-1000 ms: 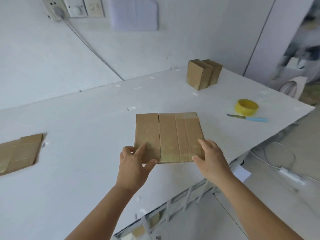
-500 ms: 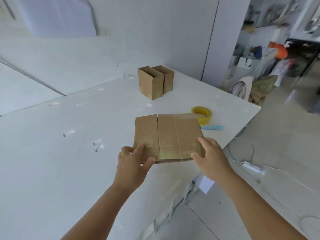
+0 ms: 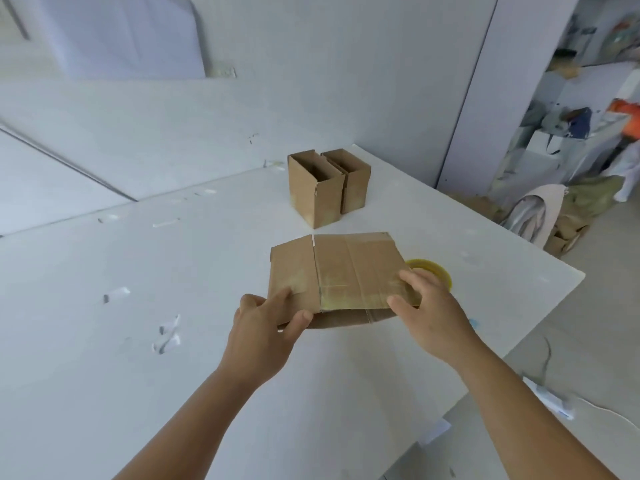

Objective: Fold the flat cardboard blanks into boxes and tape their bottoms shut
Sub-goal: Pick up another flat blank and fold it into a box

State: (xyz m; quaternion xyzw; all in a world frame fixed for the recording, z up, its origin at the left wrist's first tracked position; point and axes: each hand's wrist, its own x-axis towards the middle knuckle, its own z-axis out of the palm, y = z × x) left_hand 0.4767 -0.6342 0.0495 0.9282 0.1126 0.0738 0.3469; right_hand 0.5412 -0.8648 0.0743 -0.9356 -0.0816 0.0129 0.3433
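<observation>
White surface [image 3: 104,341] carries two finished boxes [image 3: 327,187] at the far side. Both hands — left [image 3: 266,323], right [image 3: 429,313] — pinch the blank's [image 3: 339,271] near edge, held above the surface. Opening step; next, squeeze it into a tube — tape [image 3: 436,271] just behind.

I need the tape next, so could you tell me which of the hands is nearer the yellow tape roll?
Right. The right hand grips the cardboard blank just beside the yellow tape roll; the left hand holds the blank's far side.
</observation>
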